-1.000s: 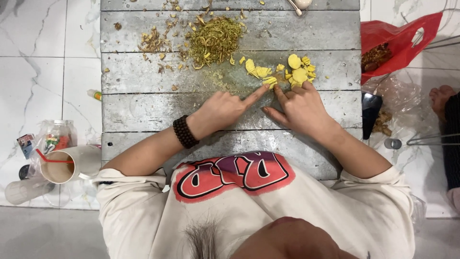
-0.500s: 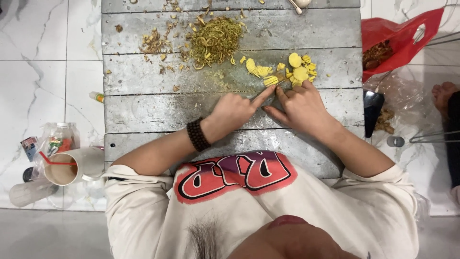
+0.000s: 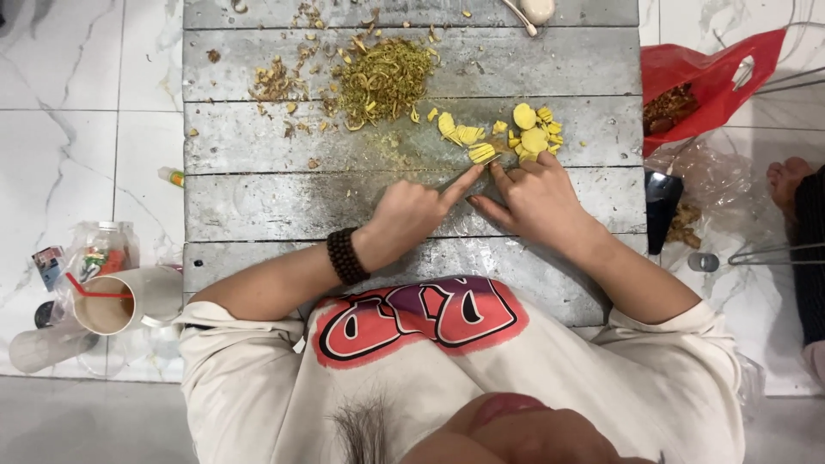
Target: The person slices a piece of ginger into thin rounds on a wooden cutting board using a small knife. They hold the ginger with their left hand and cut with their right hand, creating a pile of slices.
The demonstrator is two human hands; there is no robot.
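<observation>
A knife (image 3: 475, 174) is held in the left hand (image 3: 412, 213), just above the middle of the frame. The fingers are curled shut around the handle, and 1 finger is stretched out along the top of the blade. Only a thin bit of the blade can be seen. Its long axis runs from lower left to upper right, and the tip points to the upper right, at the yellow slices (image 3: 516, 137).

The right hand (image 3: 537, 199) is laid flat on the board (image 3: 258, 206), just right of the knife. Its fingers are bent down over something small at the blade. What is held under them cannot be told.

The yellow slices are seen in 1 small group, upper right of the middle, just above both hands. About 8 pieces can be counted, though some overlap. 1 slice is touching the blade tip.

1 pile of green shreds (image 3: 382, 79) is seen at the top middle. 1 smaller heap of brown scraps (image 3: 273, 83) is to its left.

1 bead band (image 3: 345, 255) is worn on the left wrist. 1 red bag (image 3: 705, 82) is at the upper right. 1 cup (image 3: 120, 301) with a red straw is at the lower left.
</observation>
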